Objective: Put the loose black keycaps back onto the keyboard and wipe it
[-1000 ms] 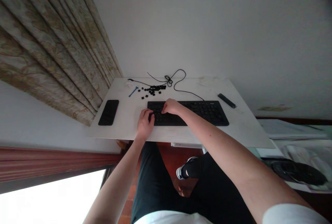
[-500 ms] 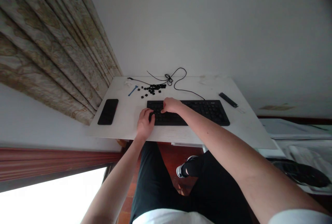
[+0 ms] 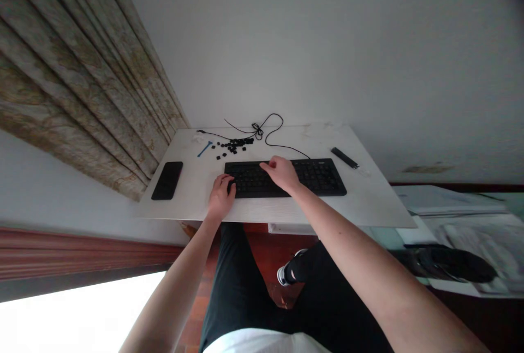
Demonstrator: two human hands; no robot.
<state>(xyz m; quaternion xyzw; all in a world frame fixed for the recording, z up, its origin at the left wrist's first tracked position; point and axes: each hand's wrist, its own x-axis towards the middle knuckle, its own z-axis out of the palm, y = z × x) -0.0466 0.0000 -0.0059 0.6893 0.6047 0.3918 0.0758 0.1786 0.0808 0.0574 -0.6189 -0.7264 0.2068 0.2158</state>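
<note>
One phone [image 3: 167,180] lies at the left of our desk [image 3: 192,200], then a blue tool [image 3: 204,149] and a heap of loose keycaps [image 3: 231,147] near the far edge. Our left hand [image 3: 221,196], fingers curled together, sits on the left end of the keyboard [image 3: 315,175]; our right hand [image 3: 280,173], fingers loosely extended, rests mid-board. The heap lies off the board, and we cannot tell whether either hand pinches anything.

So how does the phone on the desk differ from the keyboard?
The smartphone is much smaller than the keyboard and has a smooth, blank face, while the keyboard carries rows of keys. A cable runs from the keyboard, but none shows at the phone. The left hand and right hand are on the keyboard, while the phone lies untouched. Both are black and lie flat on the white desk.
</note>
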